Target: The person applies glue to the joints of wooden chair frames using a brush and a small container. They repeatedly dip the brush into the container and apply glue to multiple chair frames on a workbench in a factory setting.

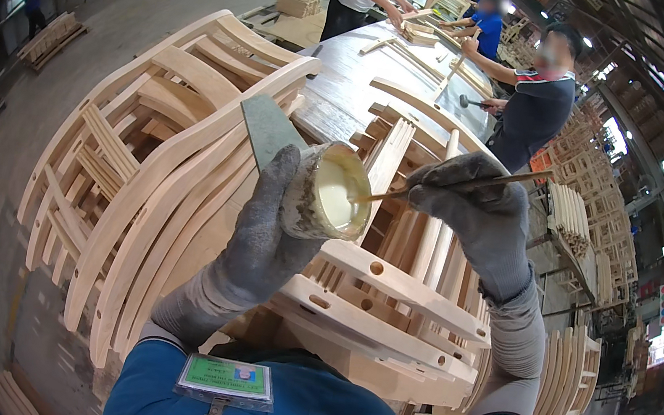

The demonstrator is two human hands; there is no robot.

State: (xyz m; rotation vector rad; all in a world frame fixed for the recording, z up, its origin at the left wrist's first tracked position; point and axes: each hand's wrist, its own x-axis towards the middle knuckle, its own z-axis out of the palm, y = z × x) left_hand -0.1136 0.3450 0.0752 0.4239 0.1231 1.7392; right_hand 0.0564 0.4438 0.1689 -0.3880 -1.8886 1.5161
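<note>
My left hand [258, 218], in a grey glove, is wrapped round a crusted cup [305, 204] tilted so its mouth faces me. Creamy, pale yellow liquid [336, 198] lies inside. My right hand [479, 215], also gloved, pinches a thin wooden stick [514, 180]. The stick's lower end reaches over the cup's rim into the liquid; whether it has bristles is hidden. Curved wooden chair frames [166, 244] are stacked to the left of my left hand. Beneath both hands lie more wooden frame parts [389, 283] with drilled holes and slots.
A grey-green flat piece [269, 131] sticks up behind the cup. Beyond is a pale worktable [341, 81] with wooden parts. On its right a person [540, 101] holds a mallet [466, 101]; others work farther back. Stacked frames [598, 185] stand at the right.
</note>
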